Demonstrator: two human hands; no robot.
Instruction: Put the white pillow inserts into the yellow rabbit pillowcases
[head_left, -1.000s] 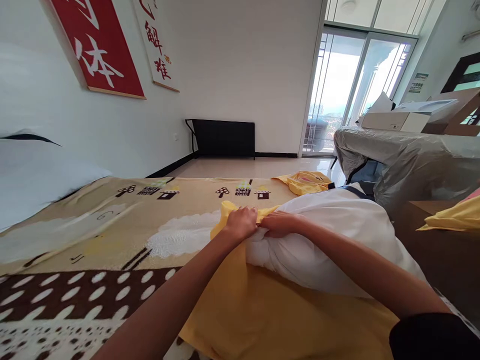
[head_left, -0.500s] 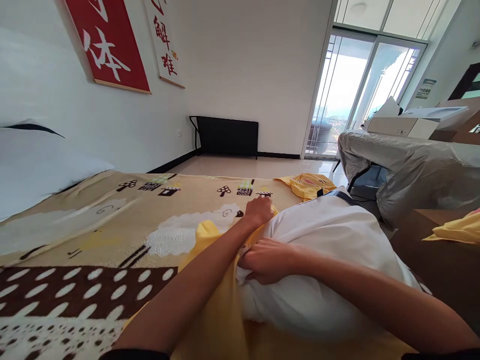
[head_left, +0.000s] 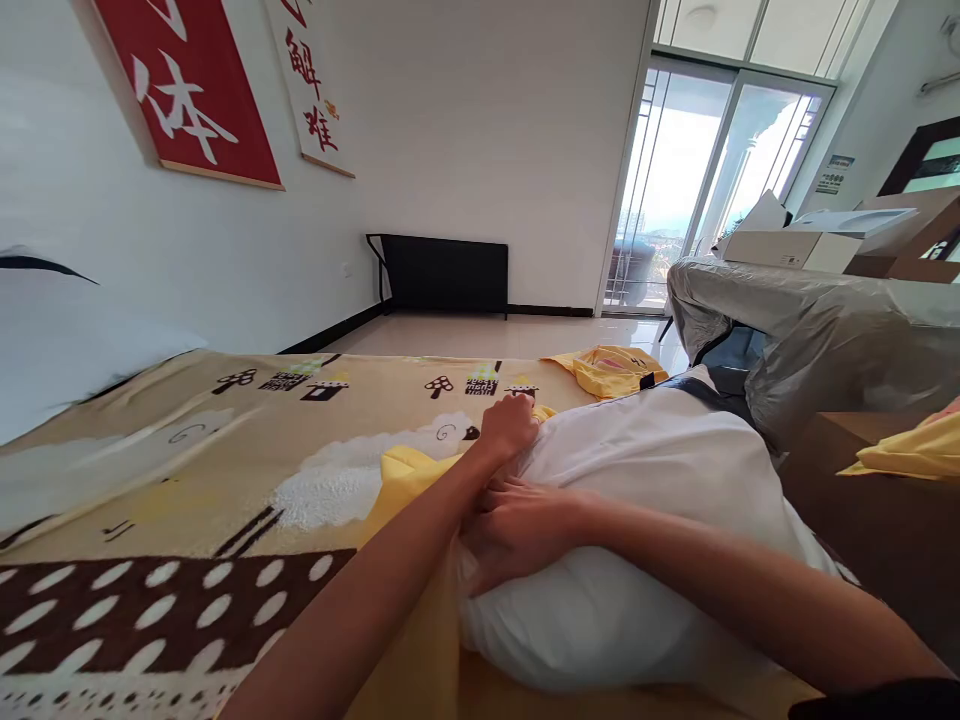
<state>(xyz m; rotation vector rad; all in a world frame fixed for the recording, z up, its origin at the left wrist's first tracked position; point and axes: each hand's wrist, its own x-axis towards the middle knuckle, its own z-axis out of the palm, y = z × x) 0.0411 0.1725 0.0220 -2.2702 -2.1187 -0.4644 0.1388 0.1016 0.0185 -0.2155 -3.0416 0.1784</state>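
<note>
A plump white pillow point(head_left: 660, 460) lies on the bed, its left end at the mouth of a yellow pillowcase point(head_left: 409, 475). My left hand point(head_left: 510, 428) is closed in a fist at the pillow's far left corner, gripping the pillowcase edge. Just below it, my right hand point(head_left: 517, 530) presses against the pillow's left end with its fingers stretched out. Its fingertips are partly hidden between the pillow and the yellow cloth. My left forearm covers part of the pillowcase.
A patterned blanket point(head_left: 225, 470) covers the bed. Another yellow cloth point(head_left: 611, 372) lies beyond the pillow. On the right stand a brown box point(head_left: 840, 490) with yellow cloth point(head_left: 911, 445) on it and plastic-covered furniture point(head_left: 825, 310) bearing cartons. A black folded frame point(head_left: 446, 275) leans at the far wall.
My right hand has opened from a closed grip on the pillow's end to fingers stretched out, pressing lower left. My left hand keeps its grip. The view has shifted slightly.
</note>
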